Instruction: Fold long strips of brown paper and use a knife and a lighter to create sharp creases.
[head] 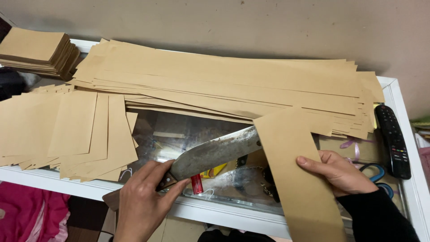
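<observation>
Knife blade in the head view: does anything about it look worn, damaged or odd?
Yes. The knife in the left hand has a dull, blotchy, stained blade, slid into a folded brown paper strip that the right hand holds down.

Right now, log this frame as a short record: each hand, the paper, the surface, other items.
left hand: grips the knife by its handle
right hand: presses the folded paper strip; the blade is tucked into it
paper: long strips at the back, cut sheets on the left, small stack in the far corner
surface: glass-topped table
other: remote control, scissors
</observation>
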